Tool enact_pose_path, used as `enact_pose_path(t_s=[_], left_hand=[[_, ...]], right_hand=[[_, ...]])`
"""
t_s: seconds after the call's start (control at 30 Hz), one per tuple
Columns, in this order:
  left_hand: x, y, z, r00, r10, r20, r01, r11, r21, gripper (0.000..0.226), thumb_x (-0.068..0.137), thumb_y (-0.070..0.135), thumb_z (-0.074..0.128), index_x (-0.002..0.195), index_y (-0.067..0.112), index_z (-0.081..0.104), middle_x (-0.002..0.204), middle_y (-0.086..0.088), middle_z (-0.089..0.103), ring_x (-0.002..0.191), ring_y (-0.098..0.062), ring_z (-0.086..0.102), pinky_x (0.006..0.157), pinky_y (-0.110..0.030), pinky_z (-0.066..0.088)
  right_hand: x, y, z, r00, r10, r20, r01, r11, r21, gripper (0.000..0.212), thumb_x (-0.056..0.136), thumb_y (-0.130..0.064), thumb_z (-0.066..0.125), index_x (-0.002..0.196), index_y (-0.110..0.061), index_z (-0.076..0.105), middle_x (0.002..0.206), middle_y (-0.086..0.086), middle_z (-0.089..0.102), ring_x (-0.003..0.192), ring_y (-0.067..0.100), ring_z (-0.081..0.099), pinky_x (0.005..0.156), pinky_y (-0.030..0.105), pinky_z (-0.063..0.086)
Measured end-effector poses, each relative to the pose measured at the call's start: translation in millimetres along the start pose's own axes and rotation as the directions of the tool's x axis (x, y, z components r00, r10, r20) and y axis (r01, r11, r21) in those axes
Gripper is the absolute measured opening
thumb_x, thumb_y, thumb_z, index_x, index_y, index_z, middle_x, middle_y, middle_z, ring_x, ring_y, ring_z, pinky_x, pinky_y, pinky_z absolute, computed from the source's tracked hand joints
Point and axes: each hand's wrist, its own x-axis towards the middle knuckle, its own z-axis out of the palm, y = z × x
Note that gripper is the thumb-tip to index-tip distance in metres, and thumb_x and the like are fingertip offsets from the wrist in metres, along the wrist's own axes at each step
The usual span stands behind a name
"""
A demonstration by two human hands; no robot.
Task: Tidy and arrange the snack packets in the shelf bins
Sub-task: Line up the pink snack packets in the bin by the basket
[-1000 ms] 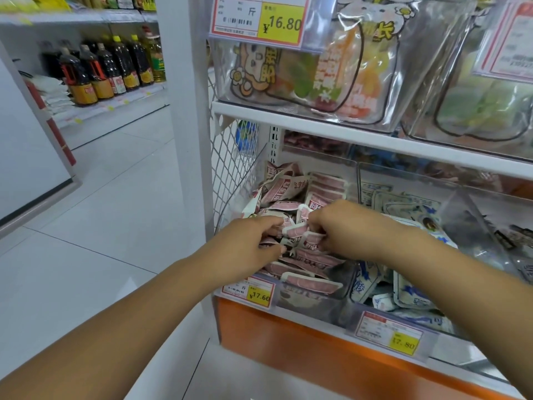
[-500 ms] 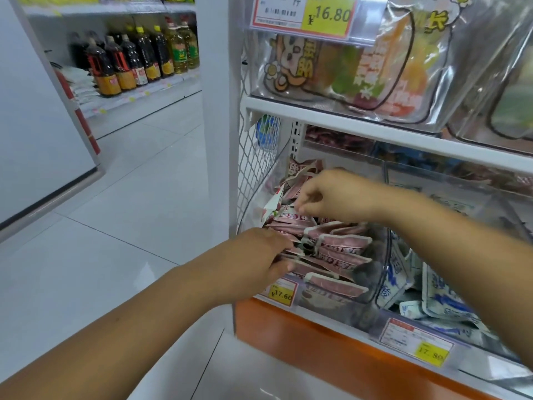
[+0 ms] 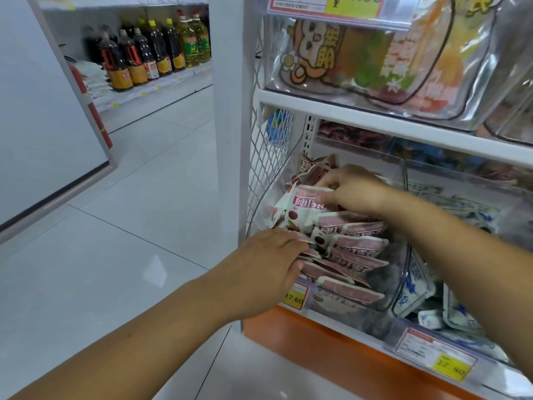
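Left bin: clear plastic, on the lower shelf against the wire mesh side panel, and it's packed with pink snack packets, lying overlapped from front to back.
Right bin: the clear one next door, and it carries blue-and-white packets, loosely heaped.
Upper bin: one shelf up, a clear bin with a cartoon-print bag pressed against its front.
Price tags: the yellow 17.60 tag sits below the left bin, partly behind your wrist; another yellow tag is below the right bin.
Left hand: your grip is closed on the front-left ends of the pink snack packets, fingers over the top, thumb underneath.
Right hand: reaching to the back of the same bin, your grip is curled tight on the top edge of one raised packet, tilted up above the pile.
Background: dark and yellow bottles line a far shelf across the aisle.
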Motion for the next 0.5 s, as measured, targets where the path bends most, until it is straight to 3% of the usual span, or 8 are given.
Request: enact_pose_path(t_s=[0.13, 0.23, 0.33, 0.43, 0.5], left_hand=[[2.4, -0.8, -4.0, 0.999, -0.044, -0.001, 0.044, 0.995, -0.091, 0.044, 0.104, 0.026, 0.034, 0.147, 0.026, 0.034, 0.15, 0.008, 0.034, 0.135, -0.006, 0.026, 0.106, -0.011, 0.012], [3.1, 0.5, -6.1, 0.998, -0.058, 0.001, 0.057, 0.992, -0.116, 0.043, 0.103, 0.024, 0.036, 0.146, 0.027, 0.036, 0.149, 0.007, 0.035, 0.133, -0.008, 0.029, 0.104, -0.012, 0.016], [0.9, 0.5, -4.8, 0.997, -0.068, -0.027, 0.064, 0.989, -0.131, 0.041, 0.102, 0.025, 0.039, 0.143, 0.026, 0.04, 0.149, 0.007, 0.032, 0.132, -0.009, 0.033, 0.106, -0.016, 0.022], [0.3, -1.0, -1.3, 0.992, -0.079, -0.099, 0.063, 0.986, -0.157, 0.041, 0.099, 0.026, 0.044, 0.14, 0.028, 0.042, 0.153, 0.004, 0.018, 0.129, -0.012, 0.036, 0.107, -0.026, 0.036], [1.3, 1.0, 2.3, 0.994, -0.082, -0.07, 0.074, 0.99, -0.118, 0.046, 0.099, 0.033, 0.039, 0.144, 0.029, 0.035, 0.157, 0.002, 0.013, 0.136, -0.016, 0.026, 0.112, -0.033, 0.031]], right_hand=[[-5.1, 3.3, 8.5, 0.998, -0.044, 0.046, 0.043, 0.999, 0.031, 0.013, 0.087, -0.032, 0.069, 0.099, -0.029, 0.069, 0.081, -0.011, 0.066, 0.065, 0.009, 0.062, 0.052, 0.02, 0.042], [-13.1, -1.3, 11.7, 0.972, -0.079, 0.222, 0.089, 0.995, -0.035, 0.031, 0.085, -0.037, 0.071, 0.114, -0.029, 0.067, 0.104, -0.012, 0.067, 0.085, 0.008, 0.064, 0.075, 0.026, 0.049], [-19.3, -5.3, 2.6, 0.944, -0.112, 0.309, 0.123, 0.992, -0.018, 0.039, 0.088, -0.038, 0.067, 0.126, -0.03, 0.062, 0.121, -0.017, 0.062, 0.103, 0.002, 0.059, 0.094, 0.023, 0.045], [-23.6, -2.6, -7.3, 0.905, -0.131, 0.405, 0.162, 0.986, -0.043, 0.037, 0.087, -0.035, 0.068, 0.123, -0.034, 0.063, 0.09, -0.031, 0.06, 0.081, -0.016, 0.053, 0.075, 0.01, 0.037], [-24.0, -0.7, -9.5, 0.891, -0.123, 0.438, 0.171, 0.983, -0.072, 0.038, 0.084, -0.035, 0.071, 0.121, -0.037, 0.063, 0.082, -0.033, 0.056, 0.074, -0.018, 0.052, 0.07, 0.011, 0.035]])
